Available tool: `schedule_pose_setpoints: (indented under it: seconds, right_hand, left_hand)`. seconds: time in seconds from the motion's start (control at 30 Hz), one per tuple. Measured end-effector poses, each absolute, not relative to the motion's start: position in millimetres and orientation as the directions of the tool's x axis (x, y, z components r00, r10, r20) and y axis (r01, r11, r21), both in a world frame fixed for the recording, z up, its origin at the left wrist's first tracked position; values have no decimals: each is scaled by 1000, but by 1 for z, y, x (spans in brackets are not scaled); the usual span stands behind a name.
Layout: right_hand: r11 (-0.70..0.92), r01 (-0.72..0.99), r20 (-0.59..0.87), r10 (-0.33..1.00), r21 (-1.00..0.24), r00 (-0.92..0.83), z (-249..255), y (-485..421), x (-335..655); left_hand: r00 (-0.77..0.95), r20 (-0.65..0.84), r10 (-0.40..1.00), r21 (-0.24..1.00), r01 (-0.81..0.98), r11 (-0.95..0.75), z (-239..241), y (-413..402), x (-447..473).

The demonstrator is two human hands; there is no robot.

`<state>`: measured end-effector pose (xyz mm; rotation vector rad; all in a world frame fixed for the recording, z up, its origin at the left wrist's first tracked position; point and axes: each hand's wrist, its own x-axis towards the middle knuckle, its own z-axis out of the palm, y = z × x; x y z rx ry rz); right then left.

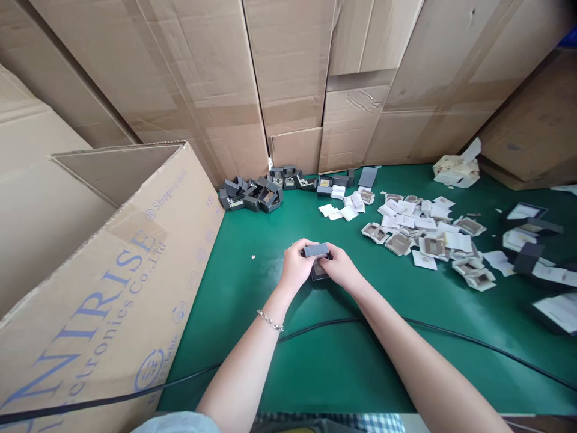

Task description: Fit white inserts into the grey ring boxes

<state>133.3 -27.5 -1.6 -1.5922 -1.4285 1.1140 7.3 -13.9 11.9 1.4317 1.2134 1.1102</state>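
In the middle of the green table I hold a small dark grey box (320, 273) with its lid tilted up. My left hand (297, 262) is closed around the box's left side, and a bracelet circles that wrist. From the right, my right hand (341, 265) grips the same box, with fingers at its opening. Something brownish shows inside the box, too small to make out. Beyond my hands lie several open dark boxes (331, 182) and a few folded white papers (348, 212).
A big printed cardboard carton (148, 264) stands open at left. A heap of dark boxes (256, 195) lies beside it. White papers and grey-brown inserts (434, 246) spread to the right, near a tissue pack (456, 171). A black cable (478, 344) crosses the table (333, 367). Stacked cartons wall the back.
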Motion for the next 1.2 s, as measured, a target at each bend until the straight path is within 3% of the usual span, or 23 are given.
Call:
schedule_pose_setpoints:
  seconds: [0.13,0.33,0.5,0.57,0.73,0.87,1.07,1.2]
  right_hand:
    - [-147,382,-142,989,-912,41,-3,-28,133]
    - [-149,365,-157,988,-919,10,3,-28,131]
    - [-181,346,-210,976,-921,-49,16,-31,131]
    - [-156,414,-172,985,-897,-2,19,-31,135]
    - [-169,687,4,970,-707,242,20,-23,157]
    - [-200,820,73,957,-536,281,22,0,172]
    - [-241,926,-26,969,-292,244,29,63,168]
    - [-319,922,-93,948,-220,306,28,92,162]
  left_hand:
    - [114,112,987,959,246,-137,13,-14,7]
    - [-34,9,999,960,281,1,16,-16,10]
    - [-84,-2,997,944,330,29,6,-11,6]
    - [-100,14,995,924,380,25,3,-7,2]
    - [-30,71,997,784,620,-37,2,-1,-2]
    - [-7,68,998,722,690,-44,2,0,2]
    - [-74,66,995,700,714,7,2,1,4]
    - [-117,45,992,701,711,51,2,3,4]
